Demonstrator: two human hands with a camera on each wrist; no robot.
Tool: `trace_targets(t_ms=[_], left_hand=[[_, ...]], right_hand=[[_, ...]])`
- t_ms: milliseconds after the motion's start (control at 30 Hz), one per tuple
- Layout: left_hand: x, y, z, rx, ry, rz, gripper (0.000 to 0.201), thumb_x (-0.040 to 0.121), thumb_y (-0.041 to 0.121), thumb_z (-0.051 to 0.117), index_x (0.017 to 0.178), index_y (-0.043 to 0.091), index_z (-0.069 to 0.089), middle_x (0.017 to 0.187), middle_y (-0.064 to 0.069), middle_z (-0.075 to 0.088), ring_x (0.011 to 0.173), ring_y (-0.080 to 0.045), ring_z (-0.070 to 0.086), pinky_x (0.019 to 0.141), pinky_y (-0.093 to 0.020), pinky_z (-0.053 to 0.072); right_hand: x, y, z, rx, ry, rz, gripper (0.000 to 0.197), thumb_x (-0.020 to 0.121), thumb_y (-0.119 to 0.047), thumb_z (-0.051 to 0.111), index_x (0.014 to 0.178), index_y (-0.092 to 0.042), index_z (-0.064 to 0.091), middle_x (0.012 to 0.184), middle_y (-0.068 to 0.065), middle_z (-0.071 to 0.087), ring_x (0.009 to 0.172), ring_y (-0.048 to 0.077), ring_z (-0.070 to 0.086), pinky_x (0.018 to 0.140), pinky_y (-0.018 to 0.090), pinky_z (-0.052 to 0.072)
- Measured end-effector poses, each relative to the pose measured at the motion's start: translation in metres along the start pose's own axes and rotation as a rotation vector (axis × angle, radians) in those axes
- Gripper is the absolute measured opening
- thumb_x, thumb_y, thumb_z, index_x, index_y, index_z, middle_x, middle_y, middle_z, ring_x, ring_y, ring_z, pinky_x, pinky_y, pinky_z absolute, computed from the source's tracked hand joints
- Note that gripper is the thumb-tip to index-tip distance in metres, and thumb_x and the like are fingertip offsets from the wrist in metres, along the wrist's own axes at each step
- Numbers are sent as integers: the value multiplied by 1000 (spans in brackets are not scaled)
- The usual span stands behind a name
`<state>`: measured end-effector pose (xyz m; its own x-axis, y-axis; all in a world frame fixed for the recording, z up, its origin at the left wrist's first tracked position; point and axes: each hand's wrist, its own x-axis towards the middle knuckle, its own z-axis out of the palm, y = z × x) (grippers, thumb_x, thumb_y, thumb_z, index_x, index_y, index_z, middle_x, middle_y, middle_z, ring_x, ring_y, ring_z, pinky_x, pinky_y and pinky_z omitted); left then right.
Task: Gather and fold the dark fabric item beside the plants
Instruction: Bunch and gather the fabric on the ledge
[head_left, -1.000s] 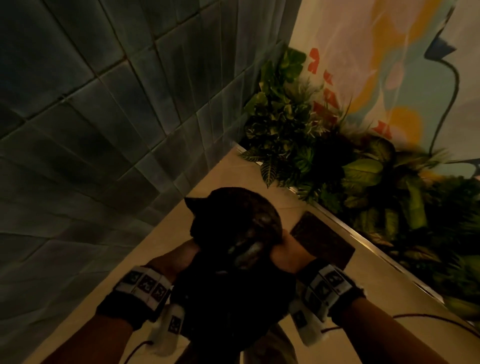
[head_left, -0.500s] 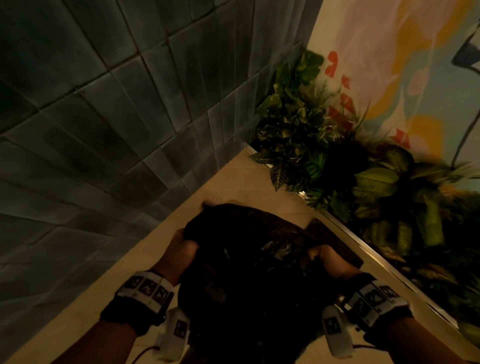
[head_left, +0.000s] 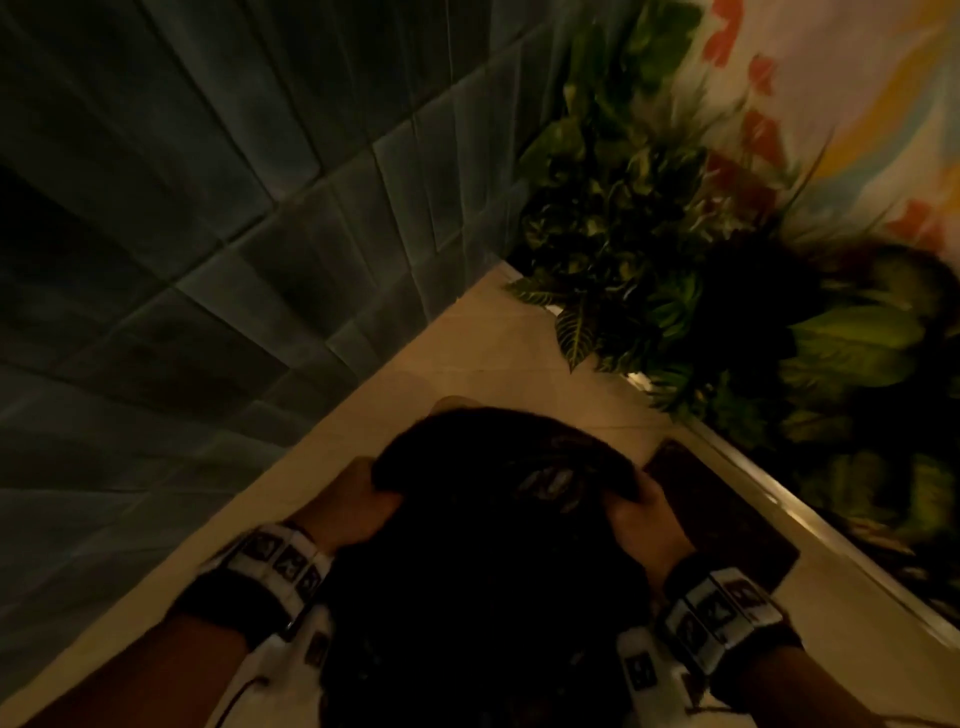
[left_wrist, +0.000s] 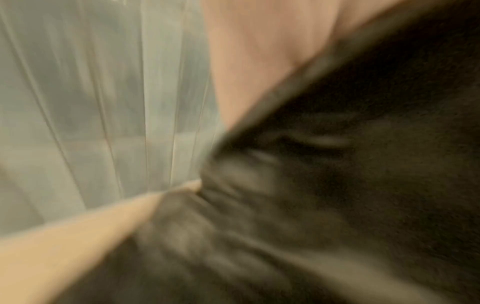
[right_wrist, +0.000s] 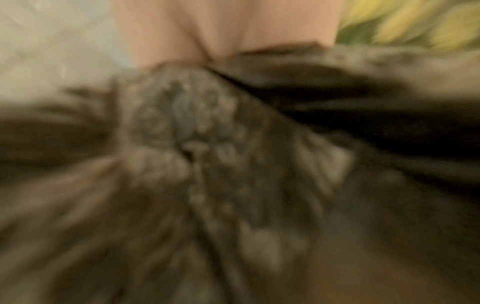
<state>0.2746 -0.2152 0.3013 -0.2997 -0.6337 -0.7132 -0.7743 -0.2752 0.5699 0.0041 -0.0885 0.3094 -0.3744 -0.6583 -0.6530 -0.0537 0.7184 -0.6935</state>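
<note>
2 hands are gripping 1 dark fabric item (head_left: 483, 545): left hand (head_left: 348, 504), right hand (head_left: 647, 525). Plants (head_left: 675, 270) are standing beyond it.

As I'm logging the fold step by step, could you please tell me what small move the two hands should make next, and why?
Probably lower the fabric flat onto the ledge before folding. The left hand and right hand each grip its top edge, one at either side, and it hangs bunched between them, partly over a dark mat beside the plants. Spreading it first should give a cleaner fold.
</note>
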Motion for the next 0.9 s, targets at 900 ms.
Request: trace_targets(t_ms=[900], left_hand=[[287,-44,39,1013,99,264,32,88,26,54,107,1,62,111,-20,66,103,-33,63,84,-36,49]], right_hand=[[231,75,128,-1278,264,-454,58,90,-34,54,136,-13,26,126,15,43,105,27,57,69,32,37]])
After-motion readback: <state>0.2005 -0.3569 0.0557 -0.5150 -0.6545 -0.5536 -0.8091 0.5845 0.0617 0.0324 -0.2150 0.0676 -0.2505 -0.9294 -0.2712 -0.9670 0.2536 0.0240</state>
